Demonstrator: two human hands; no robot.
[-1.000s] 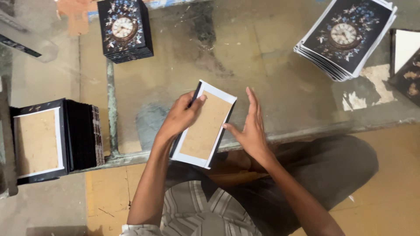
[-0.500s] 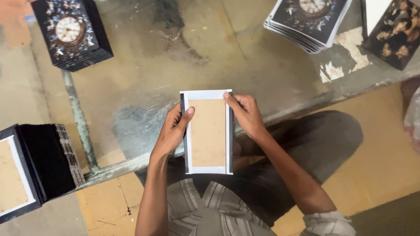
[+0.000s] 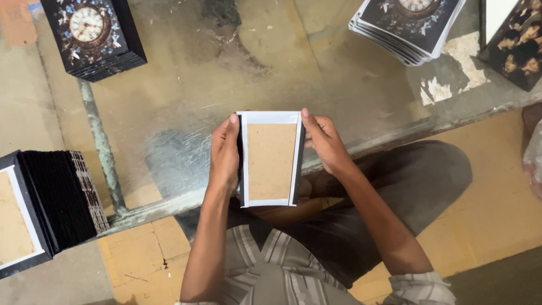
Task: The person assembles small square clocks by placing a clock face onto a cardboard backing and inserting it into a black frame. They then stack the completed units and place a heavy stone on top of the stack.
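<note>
Centre of frame: a rectangular card point(image 3: 270, 159), brown-faced with a white border and dark folded side flaps, held lengthwise above the near edge of a glass table point(image 3: 186, 107). The left hand point(image 3: 224, 153) clasps the card's left long edge, fingers wrapped behind it and the thumb laid along the upper left corner. The right hand point(image 3: 324, 142) clasps the right long edge in mirror pose, thumb tip at the upper right corner, fingers curled behind. Both forearms rise from the lower frame and converge on the card; the wrists are nearly straight. Below the card lie the person's dark trousers and striped shirt.

Upper left: a black box point(image 3: 93, 35) printed with a clock face and flowers. Upper right: a fanned pile of flat sheets point(image 3: 409, 28) with the same print; beside it, at the right edge, a dark box with gold pattern point(image 3: 516, 45). Lower left: a black stack point(image 3: 48, 206) of folded pieces standing on edge.
</note>
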